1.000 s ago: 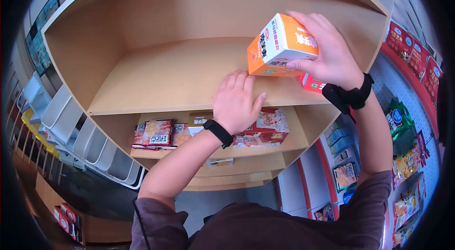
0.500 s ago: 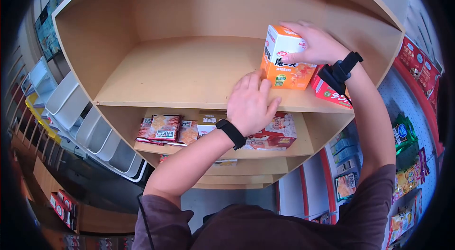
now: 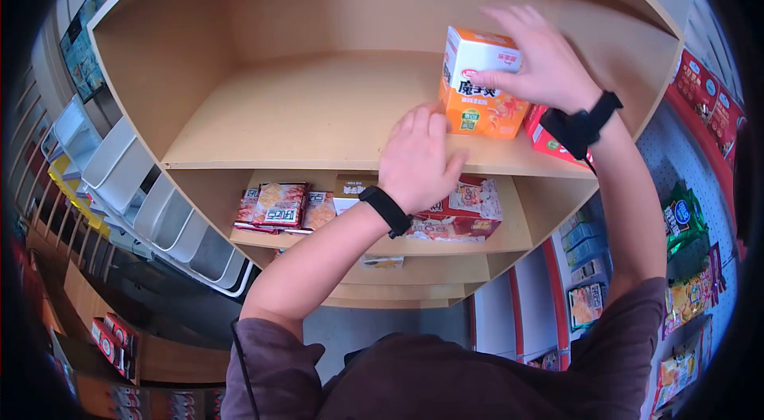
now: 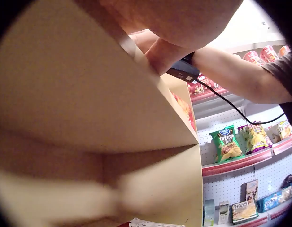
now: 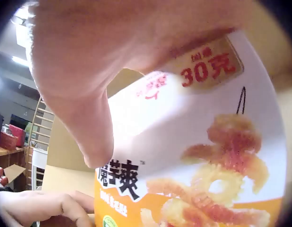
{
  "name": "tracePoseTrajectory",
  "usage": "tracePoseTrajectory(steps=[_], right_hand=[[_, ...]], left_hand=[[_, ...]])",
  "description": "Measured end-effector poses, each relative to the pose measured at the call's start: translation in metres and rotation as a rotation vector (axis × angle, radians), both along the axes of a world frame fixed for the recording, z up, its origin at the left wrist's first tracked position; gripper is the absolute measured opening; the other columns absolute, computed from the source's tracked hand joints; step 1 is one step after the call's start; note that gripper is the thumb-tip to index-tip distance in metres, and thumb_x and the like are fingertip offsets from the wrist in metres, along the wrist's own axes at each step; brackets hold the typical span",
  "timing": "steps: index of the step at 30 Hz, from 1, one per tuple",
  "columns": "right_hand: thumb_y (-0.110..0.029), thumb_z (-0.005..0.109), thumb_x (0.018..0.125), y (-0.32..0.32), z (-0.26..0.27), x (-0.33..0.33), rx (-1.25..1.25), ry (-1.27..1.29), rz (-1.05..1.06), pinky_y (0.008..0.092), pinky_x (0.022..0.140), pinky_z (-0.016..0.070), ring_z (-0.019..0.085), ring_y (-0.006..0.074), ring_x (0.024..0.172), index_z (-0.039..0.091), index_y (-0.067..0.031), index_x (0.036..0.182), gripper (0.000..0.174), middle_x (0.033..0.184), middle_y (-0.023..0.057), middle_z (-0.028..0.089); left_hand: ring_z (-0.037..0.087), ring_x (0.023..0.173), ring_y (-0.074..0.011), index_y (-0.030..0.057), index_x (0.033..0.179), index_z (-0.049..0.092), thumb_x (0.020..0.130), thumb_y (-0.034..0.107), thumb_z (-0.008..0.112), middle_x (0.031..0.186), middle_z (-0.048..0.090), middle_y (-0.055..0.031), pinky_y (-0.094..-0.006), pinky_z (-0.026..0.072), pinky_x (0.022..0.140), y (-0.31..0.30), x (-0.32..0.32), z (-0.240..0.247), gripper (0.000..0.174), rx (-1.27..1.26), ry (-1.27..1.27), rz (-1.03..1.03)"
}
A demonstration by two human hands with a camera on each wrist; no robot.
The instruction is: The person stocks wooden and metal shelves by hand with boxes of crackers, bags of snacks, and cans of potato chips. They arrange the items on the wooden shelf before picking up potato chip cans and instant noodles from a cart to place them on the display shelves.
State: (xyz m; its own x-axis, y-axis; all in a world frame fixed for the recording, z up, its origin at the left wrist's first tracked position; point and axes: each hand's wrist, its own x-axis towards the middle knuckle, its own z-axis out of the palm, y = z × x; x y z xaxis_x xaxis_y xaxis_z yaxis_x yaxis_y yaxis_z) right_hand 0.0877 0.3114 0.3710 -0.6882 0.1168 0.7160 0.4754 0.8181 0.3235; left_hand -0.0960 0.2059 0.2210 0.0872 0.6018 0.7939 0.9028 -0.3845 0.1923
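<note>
An orange-and-white box [image 3: 487,106] stands upright on the upper shelf [image 3: 286,118], its printed front facing me. Around its upper right part is my right hand [image 3: 549,62], fingers spread and lifted above the top, thumb across the front. In the right wrist view the thumb lies before the box's printed face [image 5: 183,142]; whether it touches cannot be told. My left hand [image 3: 418,157] lies flat over the shelf's front edge, fingertips beside the box's lower left corner. A red box [image 3: 553,138] sits just right of the orange one, partly hidden by my right wrist.
On the shelf below are red snack packs [image 3: 278,205], a brown-and-white box [image 3: 352,191] and a red carton [image 3: 469,209]. White bins [image 3: 119,165] stand at the left. Racks with hanging bags [image 3: 686,221] are at the right. The cabinet's side wall [image 3: 645,62] rises beside my right hand.
The orange box has gone from tilted to upright, with its front turned toward me. My right hand's fingers have loosened and lifted off its top. My left hand stays at the shelf edge.
</note>
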Motion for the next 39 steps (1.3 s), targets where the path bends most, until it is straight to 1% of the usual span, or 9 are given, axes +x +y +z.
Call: tracePoseTrajectory(steps=[3, 8, 12, 16, 19, 23, 29, 35, 39], right_hand=[[-0.020, 0.078, 0.082, -0.073, -0.005, 0.008, -0.049, 0.213, 0.255, 0.0409, 0.078, 0.0497, 0.062, 0.0350, 0.091, 0.067, -0.0002, 0.104, 0.032, 0.096, 0.0164, 0.065], [-0.010, 0.082, 0.072, -0.136, -0.101, 0.026, -0.268, 0.072, 0.432, 0.0363, 0.064, 0.0461, 0.057, 0.0232, 0.068, 0.067, -0.0071, 0.083, 0.018, 0.071, 0.0057, 0.059], [-0.013, 0.079, 0.076, -0.117, -0.199, 0.018, -0.554, -0.113, 0.429, 0.0408, 0.073, 0.0515, 0.063, 0.0280, 0.082, 0.068, -0.0044, 0.090, 0.020, 0.087, 0.0101, 0.065], [-0.019, 0.078, 0.078, -0.074, -0.233, 0.001, -0.781, -0.142, 0.261, 0.0442, 0.086, 0.0544, 0.065, 0.0352, 0.099, 0.067, -0.0021, 0.103, 0.033, 0.109, 0.0160, 0.068], [-0.021, 0.078, 0.079, -0.054, -0.238, -0.032, -0.605, -0.071, 0.227, 0.0465, 0.095, 0.0521, 0.063, 0.0404, 0.108, 0.063, -0.0033, 0.117, 0.045, 0.121, 0.0201, 0.065], [-0.035, 0.084, 0.072, -0.052, -0.220, -0.097, -0.805, -0.226, 0.059, 0.0487, 0.107, 0.0445, 0.055, 0.0443, 0.125, 0.047, -0.0006, 0.140, 0.085, 0.130, 0.0284, 0.059], [-0.045, 0.089, 0.061, -0.021, -0.265, -0.167, -0.561, -0.368, -0.058, 0.0500, 0.114, 0.0380, 0.050, 0.0449, 0.132, 0.032, -0.0011, 0.153, 0.117, 0.138, 0.0319, 0.055], [-0.041, 0.090, 0.059, -0.045, -0.264, -0.150, -0.651, -0.470, -0.026, 0.0491, 0.095, 0.0468, 0.062, 0.0373, 0.109, 0.054, -0.0048, 0.122, 0.081, 0.110, 0.0181, 0.065], [-0.035, 0.088, 0.060, -0.090, -0.230, -0.108, -0.539, -0.373, 0.223, 0.0467, 0.095, 0.0449, 0.062, 0.0338, 0.108, 0.056, -0.0080, 0.124, 0.076, 0.110, 0.0148, 0.064]], left_hand=[[0.053, 0.122, -0.0424, 0.0000, 0.111, 0.053, 0.091, 0.024, 0.062, 0.133, 0.053, -0.0264, -0.0480, 0.0428, 0.105, 0.000, -0.003, 0.000, 0.033, 0.000, -0.105, -0.057], [0.056, 0.119, -0.0412, 0.0016, 0.110, 0.057, 0.086, 0.007, 0.063, 0.126, 0.057, -0.0228, -0.0459, 0.0455, 0.100, -0.016, -0.004, -0.003, 0.025, 0.225, -0.133, -0.247], [0.061, 0.112, -0.0377, 0.0034, 0.103, 0.063, 0.079, -0.001, 0.066, 0.121, 0.063, -0.0174, -0.0471, 0.0499, 0.095, -0.077, 0.011, -0.058, 0.025, 0.181, -0.130, -0.478], [0.060, 0.114, -0.0338, 0.0066, 0.110, 0.064, 0.083, 0.003, 0.069, 0.121, 0.062, -0.0133, -0.0422, 0.0510, 0.095, -0.142, -0.008, -0.162, 0.028, -0.267, -0.286, -0.332], [0.062, 0.109, -0.0355, 0.0077, 0.112, 0.064, 0.087, 0.005, 0.064, 0.116, 0.063, -0.0133, -0.0422, 0.0517, 0.093, -0.199, -0.039, -0.218, 0.025, -0.509, -0.431, -0.131], [0.067, 0.100, -0.0341, 0.0044, 0.108, 0.068, 0.089, 0.003, 0.066, 0.105, 0.069, -0.0144, -0.0390, 0.0540, 0.086, -0.258, -0.057, -0.228, 0.019, -0.577, -0.578, 0.103], [0.068, 0.097, -0.0349, 0.0052, 0.104, 0.070, 0.089, 0.005, 0.065, 0.101, 0.070, -0.0138, -0.0409, 0.0544, 0.085, -0.281, -0.056, -0.218, 0.015, -0.484, -0.677, 0.233], [0.068, 0.097, -0.0311, 0.0031, 0.105, 0.070, 0.092, 0.006, 0.067, 0.101, 0.070, -0.0140, -0.0379, 0.0537, 0.085, -0.284, -0.055, -0.218, 0.014, -0.464, -0.707, 0.235], [0.066, 0.101, -0.0321, 0.0036, 0.112, 0.066, 0.088, 0.010, 0.071, 0.109, 0.068, -0.0135, -0.0386, 0.0524, 0.089, -0.273, -0.059, -0.189, 0.025, -0.356, -0.678, 0.253]])
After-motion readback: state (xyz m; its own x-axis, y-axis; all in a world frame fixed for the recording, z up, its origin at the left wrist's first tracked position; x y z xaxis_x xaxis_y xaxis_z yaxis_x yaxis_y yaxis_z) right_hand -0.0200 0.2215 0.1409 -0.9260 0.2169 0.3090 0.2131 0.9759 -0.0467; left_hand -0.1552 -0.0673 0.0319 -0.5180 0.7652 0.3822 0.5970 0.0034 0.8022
